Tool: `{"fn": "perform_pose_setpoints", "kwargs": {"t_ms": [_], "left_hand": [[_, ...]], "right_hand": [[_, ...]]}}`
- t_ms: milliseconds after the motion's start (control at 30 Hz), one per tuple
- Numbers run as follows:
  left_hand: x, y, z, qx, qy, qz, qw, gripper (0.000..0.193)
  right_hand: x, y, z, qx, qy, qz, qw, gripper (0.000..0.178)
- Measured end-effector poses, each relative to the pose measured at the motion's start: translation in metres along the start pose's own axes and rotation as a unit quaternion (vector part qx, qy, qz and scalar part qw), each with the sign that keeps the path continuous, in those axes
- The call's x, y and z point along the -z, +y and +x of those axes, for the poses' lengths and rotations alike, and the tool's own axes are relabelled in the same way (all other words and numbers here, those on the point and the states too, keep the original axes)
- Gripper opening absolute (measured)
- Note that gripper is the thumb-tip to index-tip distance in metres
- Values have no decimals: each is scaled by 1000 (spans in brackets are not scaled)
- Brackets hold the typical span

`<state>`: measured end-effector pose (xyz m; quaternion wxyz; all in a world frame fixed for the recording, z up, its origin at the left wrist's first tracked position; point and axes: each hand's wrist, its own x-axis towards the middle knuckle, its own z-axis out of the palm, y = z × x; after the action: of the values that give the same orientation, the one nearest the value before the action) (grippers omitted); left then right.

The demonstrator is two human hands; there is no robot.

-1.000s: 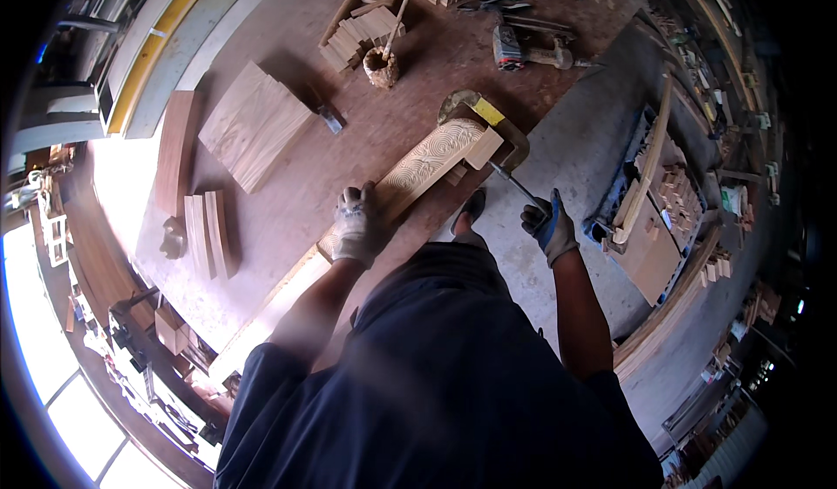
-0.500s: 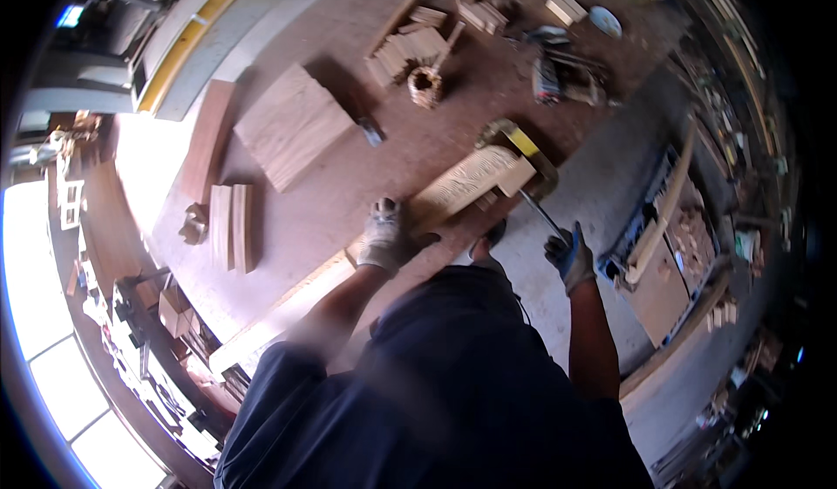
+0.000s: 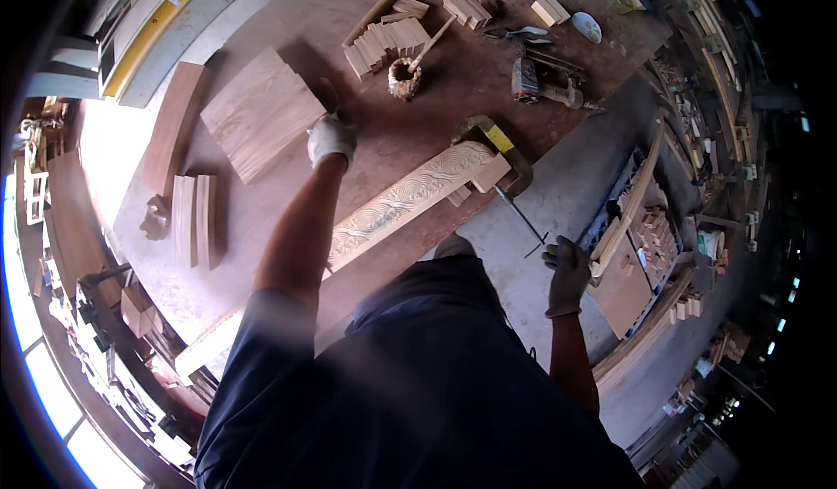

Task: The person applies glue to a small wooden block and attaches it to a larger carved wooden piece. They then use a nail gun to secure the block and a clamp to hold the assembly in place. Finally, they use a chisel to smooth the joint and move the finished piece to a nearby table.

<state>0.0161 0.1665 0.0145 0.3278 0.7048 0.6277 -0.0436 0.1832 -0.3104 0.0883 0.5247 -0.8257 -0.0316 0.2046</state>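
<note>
My left hand (image 3: 331, 140), in a pale work glove, reaches over the beam to the near right edge of a thick wooden block (image 3: 261, 114). Its fingers curl down over something slim, mostly hidden beneath them. My right hand (image 3: 568, 273), gloved too, hangs off the table's edge with fingers apart, just beside the T-bar end of a clamp screw (image 3: 520, 217). That C-clamp (image 3: 516, 159), dark with a yellow patch, grips the far right end of a pale beam (image 3: 405, 194) carved with swirling lines. A small wood pad (image 3: 491, 173) sits under the clamp.
On the table (image 3: 384, 132) lie wooden boards (image 3: 193, 219), stacked small blocks (image 3: 397, 40), a crusted pot with a stick (image 3: 404, 79), a power tool (image 3: 526, 81) and a white dish (image 3: 587, 26). A bin of wood pieces (image 3: 654, 236) stands on the floor at right.
My left hand has left the beam and moved forward to the tool by the block. My right hand has drawn away from the clamp's screw handle and opened.
</note>
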Motion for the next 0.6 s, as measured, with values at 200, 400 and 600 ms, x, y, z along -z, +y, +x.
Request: {"fn": "perform_pose_setpoints", "kwargs": {"t_ms": [200,400,600], "left_hand": [[-51,-51,13,56,-32,-215,975,30],[-42,-12,-189,-286,-94,-233,925,5],[-50,21,-205,-441,-115,-143,879,17]], "right_hand": [[-65,-51,15,57,-200,5,978,24],[-106,-100,27,16,-375,-24,927,25],[-107,-106,40,-176,-357,13,917,22]]}}
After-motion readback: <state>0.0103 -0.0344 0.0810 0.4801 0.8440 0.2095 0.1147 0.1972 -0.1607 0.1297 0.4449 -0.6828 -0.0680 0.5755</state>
